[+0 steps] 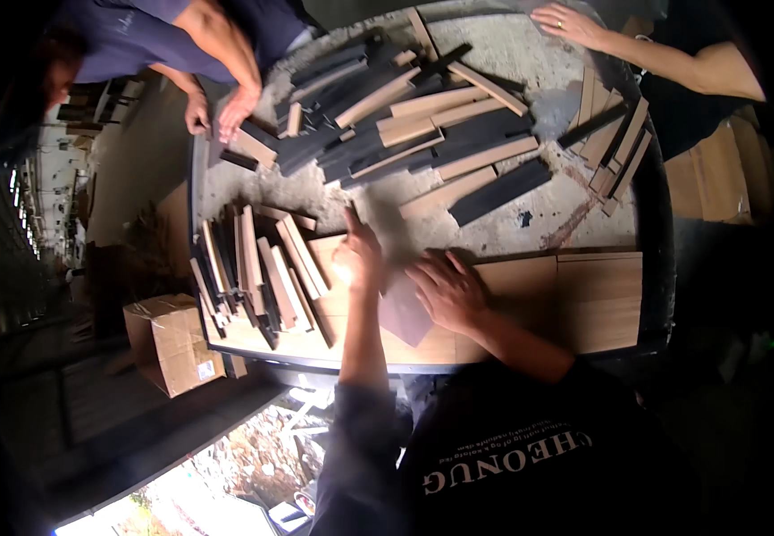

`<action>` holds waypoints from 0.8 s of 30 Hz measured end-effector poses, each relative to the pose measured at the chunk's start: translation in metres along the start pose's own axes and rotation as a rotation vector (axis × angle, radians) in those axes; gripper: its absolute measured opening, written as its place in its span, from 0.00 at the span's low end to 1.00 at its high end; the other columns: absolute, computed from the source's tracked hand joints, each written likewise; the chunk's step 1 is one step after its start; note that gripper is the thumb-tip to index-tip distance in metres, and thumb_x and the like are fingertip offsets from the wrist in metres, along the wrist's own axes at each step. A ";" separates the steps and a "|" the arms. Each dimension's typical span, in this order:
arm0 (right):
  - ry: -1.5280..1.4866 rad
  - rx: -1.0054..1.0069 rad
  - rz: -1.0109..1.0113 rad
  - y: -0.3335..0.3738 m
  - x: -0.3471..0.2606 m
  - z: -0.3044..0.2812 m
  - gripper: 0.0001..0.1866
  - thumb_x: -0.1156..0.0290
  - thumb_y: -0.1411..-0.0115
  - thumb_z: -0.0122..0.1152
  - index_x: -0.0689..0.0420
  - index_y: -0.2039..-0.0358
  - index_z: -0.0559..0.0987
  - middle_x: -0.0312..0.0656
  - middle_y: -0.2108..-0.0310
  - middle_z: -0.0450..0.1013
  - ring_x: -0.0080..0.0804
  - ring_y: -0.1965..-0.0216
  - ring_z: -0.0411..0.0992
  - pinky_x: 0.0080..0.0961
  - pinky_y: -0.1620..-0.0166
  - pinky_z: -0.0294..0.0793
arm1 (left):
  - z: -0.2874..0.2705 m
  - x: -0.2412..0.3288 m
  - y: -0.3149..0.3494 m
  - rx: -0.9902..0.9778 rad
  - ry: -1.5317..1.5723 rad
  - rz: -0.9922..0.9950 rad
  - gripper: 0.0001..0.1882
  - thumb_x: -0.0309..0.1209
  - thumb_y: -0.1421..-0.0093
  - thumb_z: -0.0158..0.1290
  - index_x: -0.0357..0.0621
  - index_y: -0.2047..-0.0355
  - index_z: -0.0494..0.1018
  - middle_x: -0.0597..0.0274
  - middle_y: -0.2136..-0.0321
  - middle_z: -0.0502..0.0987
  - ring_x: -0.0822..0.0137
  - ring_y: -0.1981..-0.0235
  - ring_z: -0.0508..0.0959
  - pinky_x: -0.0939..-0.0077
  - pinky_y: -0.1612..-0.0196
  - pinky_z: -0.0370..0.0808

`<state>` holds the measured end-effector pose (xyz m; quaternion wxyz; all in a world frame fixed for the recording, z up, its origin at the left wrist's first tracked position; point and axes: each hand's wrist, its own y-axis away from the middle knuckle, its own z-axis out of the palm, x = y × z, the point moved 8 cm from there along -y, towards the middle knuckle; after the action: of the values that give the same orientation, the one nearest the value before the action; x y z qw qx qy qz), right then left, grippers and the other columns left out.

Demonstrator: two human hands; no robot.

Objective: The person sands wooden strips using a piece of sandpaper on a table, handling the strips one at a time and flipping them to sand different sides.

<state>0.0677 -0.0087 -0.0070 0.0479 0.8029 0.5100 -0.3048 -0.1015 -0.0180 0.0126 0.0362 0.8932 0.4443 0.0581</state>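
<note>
My left hand (360, 256) is raised over the near middle of the table, one finger pointing toward the far side. Its other fingers are blurred, and I cannot make out whether they hold anything. Beside it, my right hand (449, 290) lies with fingers spread on the wood, nothing gripped in it. A greyish-purple flat piece (411, 320) sits at an angle between my two hands, partly covered by the right fingers. Under my right forearm are wide light-wood boards (597, 299) along the near edge. Left of my left hand stands a bunch of wood strips (266, 277), light and black.
A jumbled heap of light and black strips (440, 116) covers the table's (574, 214) far middle. Another pile (615, 143) lies at the right. One person's hands (237, 112) are at the far left edge; another's hand (570, 24) rests far right. A cardboard box (168, 344) stands left.
</note>
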 end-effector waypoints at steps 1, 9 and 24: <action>0.019 0.014 -0.014 0.001 -0.001 0.003 0.21 0.62 0.44 0.55 0.51 0.49 0.71 0.37 0.49 0.67 0.34 0.42 0.61 0.40 0.38 0.52 | -0.010 -0.012 -0.022 0.018 0.028 -0.092 0.26 0.38 0.38 0.40 0.42 0.42 0.60 0.42 0.76 0.77 0.44 0.75 0.78 0.53 0.70 0.75; 0.050 -0.010 -0.007 -0.004 0.002 -0.009 0.21 0.61 0.44 0.55 0.51 0.50 0.71 0.35 0.48 0.67 0.32 0.43 0.61 0.38 0.39 0.53 | -0.042 -0.048 0.047 -0.203 1.909 -0.079 0.25 0.38 0.36 0.47 0.39 0.42 0.62 0.76 0.84 0.61 0.79 0.85 0.59 0.85 0.81 0.56; 0.031 0.057 -0.046 -0.004 -0.004 -0.019 0.21 0.61 0.46 0.57 0.52 0.52 0.72 0.36 0.52 0.70 0.32 0.45 0.62 0.35 0.41 0.54 | -0.135 -0.166 0.026 0.633 0.148 -0.070 0.21 0.44 0.36 0.44 0.45 0.50 0.71 0.49 0.69 0.78 0.53 0.73 0.77 0.61 0.72 0.73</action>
<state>0.0713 -0.0022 0.0115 0.0098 0.7965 0.5202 -0.3079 -0.1985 -0.1644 0.1377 -0.2735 0.8377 0.4723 -0.0193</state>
